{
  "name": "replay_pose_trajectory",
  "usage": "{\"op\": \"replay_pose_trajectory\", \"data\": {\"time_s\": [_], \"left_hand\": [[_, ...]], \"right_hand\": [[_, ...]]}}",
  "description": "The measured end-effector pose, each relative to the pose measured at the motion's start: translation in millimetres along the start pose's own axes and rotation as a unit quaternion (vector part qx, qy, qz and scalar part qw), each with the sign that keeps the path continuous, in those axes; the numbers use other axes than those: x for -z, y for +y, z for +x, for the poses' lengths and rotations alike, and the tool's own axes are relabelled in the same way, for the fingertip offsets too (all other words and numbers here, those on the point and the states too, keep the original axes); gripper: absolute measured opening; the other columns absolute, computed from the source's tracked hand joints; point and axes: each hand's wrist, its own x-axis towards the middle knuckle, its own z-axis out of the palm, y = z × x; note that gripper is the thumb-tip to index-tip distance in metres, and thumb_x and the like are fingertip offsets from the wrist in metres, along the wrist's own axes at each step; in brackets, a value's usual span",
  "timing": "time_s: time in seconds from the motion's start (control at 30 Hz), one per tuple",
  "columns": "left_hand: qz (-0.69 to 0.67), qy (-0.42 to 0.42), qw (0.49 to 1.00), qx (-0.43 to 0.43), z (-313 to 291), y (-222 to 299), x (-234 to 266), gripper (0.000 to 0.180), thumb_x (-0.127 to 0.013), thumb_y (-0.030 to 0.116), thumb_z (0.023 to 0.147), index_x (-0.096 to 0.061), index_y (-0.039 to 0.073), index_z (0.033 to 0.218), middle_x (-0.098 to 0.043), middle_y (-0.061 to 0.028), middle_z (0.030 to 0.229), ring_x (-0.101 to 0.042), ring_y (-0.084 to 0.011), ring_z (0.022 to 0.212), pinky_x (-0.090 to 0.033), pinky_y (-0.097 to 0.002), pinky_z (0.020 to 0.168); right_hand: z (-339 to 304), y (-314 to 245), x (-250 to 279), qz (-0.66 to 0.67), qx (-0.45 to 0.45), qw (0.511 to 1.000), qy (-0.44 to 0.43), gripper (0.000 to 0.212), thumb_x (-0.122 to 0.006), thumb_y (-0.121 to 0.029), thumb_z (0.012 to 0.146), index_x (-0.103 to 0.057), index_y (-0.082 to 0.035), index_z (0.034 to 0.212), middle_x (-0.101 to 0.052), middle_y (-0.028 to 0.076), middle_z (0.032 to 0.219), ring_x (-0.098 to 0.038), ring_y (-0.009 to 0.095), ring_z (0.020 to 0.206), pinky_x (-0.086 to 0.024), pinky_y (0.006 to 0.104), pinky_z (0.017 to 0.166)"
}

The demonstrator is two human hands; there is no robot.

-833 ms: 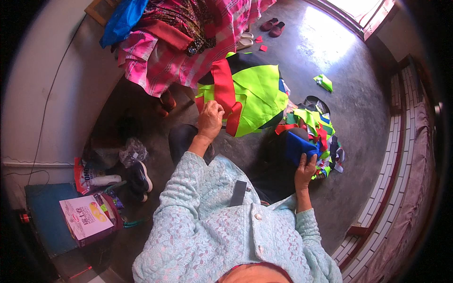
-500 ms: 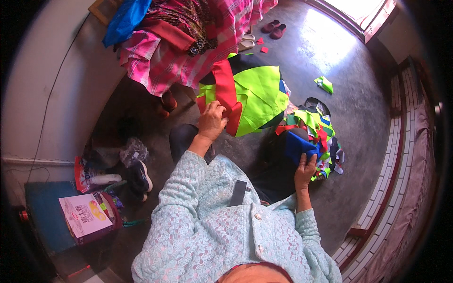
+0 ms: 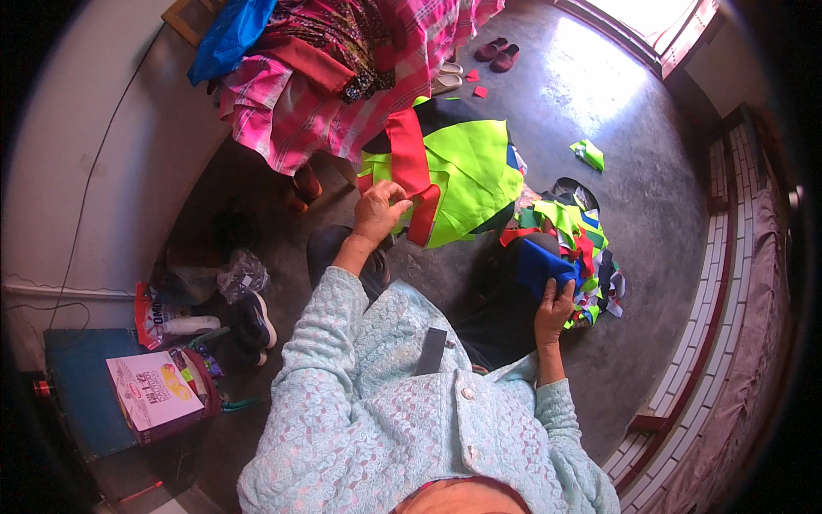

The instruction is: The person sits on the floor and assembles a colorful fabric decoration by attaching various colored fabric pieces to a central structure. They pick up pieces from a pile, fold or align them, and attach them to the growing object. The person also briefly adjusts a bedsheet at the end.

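My left hand (image 3: 377,212) has its fingers drawn together at the edge of a red fabric piece (image 3: 425,218); whether they grip it cannot be made out. That piece and a longer red strip (image 3: 406,150) lie over a stack of bright yellow-green fabric pieces (image 3: 471,167), with dark cloth at its edges. On my right knee, my right hand (image 3: 555,313) is closed on a blue fabric piece (image 3: 541,267). Beside that knee is a heap of mixed scraps (image 3: 565,218) in green, red, blue and white, partly hidden by my leg.
Pink checked cloth (image 3: 274,111) and a blue bag (image 3: 227,43) stand at the upper left. Maroon shoes (image 3: 498,55), small red scraps (image 3: 480,91) and a yellow-green packet-like bundle (image 3: 588,154) lie on the floor. A white box (image 3: 154,390) sits at the lower left, near a dark shoe (image 3: 257,321).
My left hand has shifted slightly left and back from the red fabric, uncovering more of it. My right hand and the blue piece have stayed in place.
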Motion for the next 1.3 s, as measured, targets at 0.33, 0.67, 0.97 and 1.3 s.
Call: {"op": "replay_pose_trajectory", "data": {"time_s": [0.33,0.67,0.97,1.3], "left_hand": [[-0.273,0.092,0.958,-0.017,40,58,52,0.013,-0.068,0.012,0.078,-0.062,0.002,0.083,-0.063,-0.0039,0.092,-0.058,-0.0123,0.084,-0.045,-0.0287,0.080],[-0.154,-0.154,0.964,-0.151,-11,82,23,0.015,-0.072,0.011,0.073,-0.063,0.003,0.081,-0.062,-0.0100,0.108,-0.058,-0.0193,0.102,-0.044,-0.0306,0.090],[-0.136,0.107,0.983,0.055,62,3,26,0.019,-0.068,0.020,0.084,-0.063,0.001,0.084,-0.063,-0.0049,0.070,-0.060,-0.0136,0.064,-0.048,-0.0292,0.062],[0.007,0.053,0.996,0.076,176,-102,-6,0.034,-0.058,0.013,0.082,-0.058,0.004,0.114,-0.061,-0.0180,0.111,-0.058,-0.0312,0.105,-0.045,-0.0378,0.092]], "right_hand": [[2,4,0,0.014,-0.002,1.000,-0.002,0.024,-0.056,-0.017,0.093,-0.055,0.007,0.098,-0.062,0.015,0.080,-0.052,0.017,0.070,-0.045,0.0319,0.066],[1,-1,0,0.034,-0.005,0.999,-0.013,0.022,-0.056,-0.017,0.094,-0.054,0.005,0.098,-0.061,0.012,0.079,-0.052,0.015,0.070,-0.045,0.0302,0.065],[2,2,-3,0.003,0.008,1.000,-0.011,0.023,-0.056,-0.016,0.093,-0.054,0.007,0.098,-0.061,0.017,0.075,-0.053,0.018,0.065,-0.044,0.0335,0.061],[8,-7,-9,-0.008,0.064,0.998,0.021,0.018,-0.057,-0.013,0.091,-0.052,0.004,0.087,-0.055,0.022,0.067,-0.052,0.032,0.055,-0.041,0.0402,0.053]]}}
